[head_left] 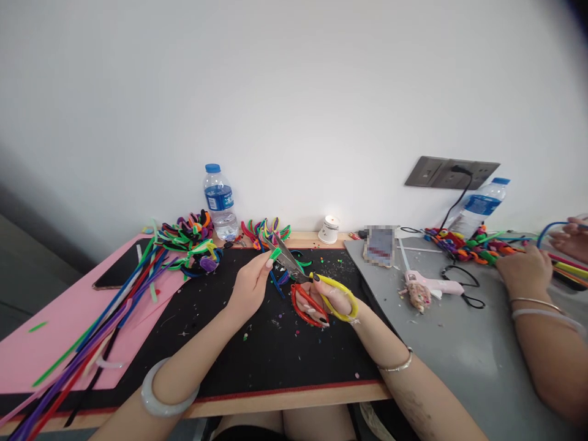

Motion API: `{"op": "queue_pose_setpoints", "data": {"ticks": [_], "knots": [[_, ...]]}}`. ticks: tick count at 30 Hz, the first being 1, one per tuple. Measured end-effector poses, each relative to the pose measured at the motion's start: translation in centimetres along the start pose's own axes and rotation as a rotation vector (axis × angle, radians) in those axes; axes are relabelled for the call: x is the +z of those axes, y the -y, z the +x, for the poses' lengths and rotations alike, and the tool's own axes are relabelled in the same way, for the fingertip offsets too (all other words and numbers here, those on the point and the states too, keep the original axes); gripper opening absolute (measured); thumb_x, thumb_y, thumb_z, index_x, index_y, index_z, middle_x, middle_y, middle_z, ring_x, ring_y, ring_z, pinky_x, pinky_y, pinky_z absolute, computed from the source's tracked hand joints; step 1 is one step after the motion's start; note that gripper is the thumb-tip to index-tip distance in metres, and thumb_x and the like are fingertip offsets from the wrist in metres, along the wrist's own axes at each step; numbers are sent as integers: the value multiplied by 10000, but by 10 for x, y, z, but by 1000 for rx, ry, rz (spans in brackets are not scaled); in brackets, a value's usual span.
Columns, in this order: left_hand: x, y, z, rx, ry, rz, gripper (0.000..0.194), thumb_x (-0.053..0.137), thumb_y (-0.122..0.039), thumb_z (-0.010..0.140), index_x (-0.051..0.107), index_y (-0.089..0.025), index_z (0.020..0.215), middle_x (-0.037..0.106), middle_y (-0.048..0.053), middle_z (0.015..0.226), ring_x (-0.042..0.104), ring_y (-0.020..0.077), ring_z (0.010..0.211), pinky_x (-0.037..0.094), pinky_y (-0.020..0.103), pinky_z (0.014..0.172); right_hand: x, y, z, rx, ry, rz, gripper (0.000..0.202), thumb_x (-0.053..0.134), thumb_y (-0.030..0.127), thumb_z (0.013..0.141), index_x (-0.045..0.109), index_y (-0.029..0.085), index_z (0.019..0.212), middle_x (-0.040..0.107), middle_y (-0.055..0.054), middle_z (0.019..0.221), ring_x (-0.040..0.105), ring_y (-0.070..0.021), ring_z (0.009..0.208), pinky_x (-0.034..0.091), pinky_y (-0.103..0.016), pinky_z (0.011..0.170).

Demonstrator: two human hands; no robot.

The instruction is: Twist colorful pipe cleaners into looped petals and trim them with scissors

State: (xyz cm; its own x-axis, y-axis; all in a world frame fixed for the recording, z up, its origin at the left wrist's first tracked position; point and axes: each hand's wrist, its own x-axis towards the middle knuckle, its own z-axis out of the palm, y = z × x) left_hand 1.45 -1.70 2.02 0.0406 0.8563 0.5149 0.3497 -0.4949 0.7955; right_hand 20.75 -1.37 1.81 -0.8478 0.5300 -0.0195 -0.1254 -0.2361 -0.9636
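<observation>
My left hand (252,283) pinches a short green pipe cleaner (275,253) between thumb and fingers above the black mat. My right hand (324,298) grips a pair of scissors (288,262) with one yellow handle loop and one red. The scissor blades are spread apart and point up and left, right beside the green piece. Behind the blades lies a small heap of bent coloured pipe cleaners (266,230). Green and purple bits rest on the mat just under the scissors.
Long pipe cleaners (98,331) lie over a pink sheet (27,355) and a dark phone (120,271). A bunch of bent ones (190,236) stands beside a water bottle (222,205). A paper cup (329,229) is at the wall. Rightward are a pink glue gun (434,284) and a co-worker's hands (526,269).
</observation>
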Motion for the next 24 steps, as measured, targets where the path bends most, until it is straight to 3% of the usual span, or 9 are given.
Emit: {"op": "queue_pose_setpoints", "data": {"ticks": [5, 12, 19, 24], "knots": [[0, 1, 1, 3, 13, 60, 321, 367, -322, 867, 588, -195, 1062, 606, 57, 880, 545, 192, 785, 391, 266, 750, 7, 4, 2, 45, -96, -5, 551, 377, 706, 708, 410, 167, 602, 384, 42, 497, 297, -34, 312, 225, -187, 282], [-2, -1, 2, 5, 36, 164, 275, 324, -299, 884, 545, -173, 779, 490, 7, 641, 469, 146, 609, 342, 232, 603, 11, 2, 3, 54, -97, 12, 546, 355, 689, 735, 408, 169, 578, 374, 43, 471, 299, -36, 304, 215, -197, 287], [-3, -2, 2, -6, 20, 222, 324, 279, -315, 895, 548, -157, 808, 525, 13, 668, 488, 140, 620, 359, 228, 609, 5, -3, 5, -21, -203, 70, 536, 302, 650, 784, 354, 183, 527, 281, 85, 354, 198, -35, 234, 180, -174, 219], [-3, -3, 2, -51, -18, 182, 341, 269, -338, 896, 558, -158, 875, 494, 8, 654, 460, 130, 594, 352, 229, 578, -10, -4, 5, -110, -547, -93, 498, 338, 628, 781, 365, 186, 552, 301, 83, 383, 221, -33, 259, 199, -169, 257]]}}
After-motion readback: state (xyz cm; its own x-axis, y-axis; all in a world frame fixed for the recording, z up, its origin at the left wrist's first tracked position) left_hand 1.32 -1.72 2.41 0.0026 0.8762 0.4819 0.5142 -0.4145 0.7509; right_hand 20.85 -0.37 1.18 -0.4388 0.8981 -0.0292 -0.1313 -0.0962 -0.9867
